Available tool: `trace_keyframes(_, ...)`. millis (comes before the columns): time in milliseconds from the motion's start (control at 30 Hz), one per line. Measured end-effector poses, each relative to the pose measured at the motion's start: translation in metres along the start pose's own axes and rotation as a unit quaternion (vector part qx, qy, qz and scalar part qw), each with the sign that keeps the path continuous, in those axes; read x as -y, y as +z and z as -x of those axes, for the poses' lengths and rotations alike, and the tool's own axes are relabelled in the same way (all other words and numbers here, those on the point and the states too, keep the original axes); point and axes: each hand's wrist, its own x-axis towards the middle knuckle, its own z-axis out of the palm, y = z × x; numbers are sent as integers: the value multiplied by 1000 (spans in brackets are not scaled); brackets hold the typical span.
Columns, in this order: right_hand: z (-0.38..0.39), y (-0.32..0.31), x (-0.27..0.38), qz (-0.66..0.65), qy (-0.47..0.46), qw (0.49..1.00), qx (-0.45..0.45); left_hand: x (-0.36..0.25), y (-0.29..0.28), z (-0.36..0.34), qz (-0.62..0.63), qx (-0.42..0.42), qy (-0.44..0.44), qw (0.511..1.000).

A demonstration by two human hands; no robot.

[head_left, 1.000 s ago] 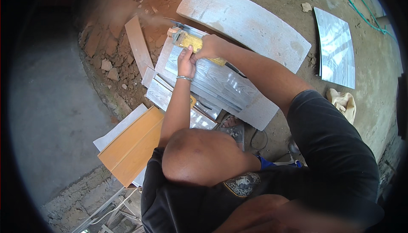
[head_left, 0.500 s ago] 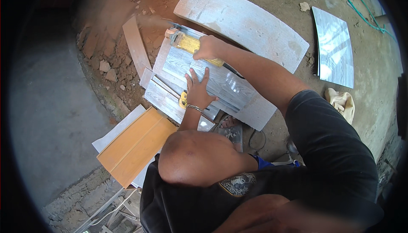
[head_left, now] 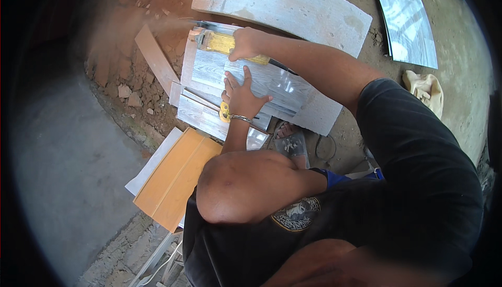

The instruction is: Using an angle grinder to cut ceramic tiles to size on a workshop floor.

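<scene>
My right hand (head_left: 247, 44) grips a yellow power tool (head_left: 219, 42) near the top of some grey wood-grain planks (head_left: 285, 96), which lie on a pale slab (head_left: 319, 119). The tool's dark blade (head_left: 203, 24) is at the far left edge of the stack, with a haze of dust trailing left from it. My left hand (head_left: 240, 96) lies with fingers spread on the planks below the tool, holding nothing. Just beside its wrist sits a yellow tape measure (head_left: 224, 110), partly hidden by that hand.
Another pale slab (head_left: 282, 4) lies behind. To the right are shiny sheets (head_left: 405, 20) and a cream cloth (head_left: 423, 91). Orange panels (head_left: 172, 182), a narrow board (head_left: 151, 54) and broken rubble (head_left: 130, 94) are at left. My sandalled foot (head_left: 290, 143) is below the planks.
My left hand has left the tool and spread out lower on the planks. The right hand still grips the tool. The view has shifted, and the dust haze has grown.
</scene>
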Motion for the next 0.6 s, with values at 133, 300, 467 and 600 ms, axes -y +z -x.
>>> trace_keyframes(133,-2,7,-13,17,-9,999,-46,-6,1,-4,-17,6,12,1000)
trace_keyframes(300,2,9,-14,14,-10,999,-28,-4,15,0,-2,-55,0,998)
trace_keyframes(467,10,10,-18,13,-7,1000,-26,-5,11,1,5,-48,-11,999)
trace_keyframes(600,19,7,-17,7,-2,1000,-27,-5,9,3,5,-44,-11,999)
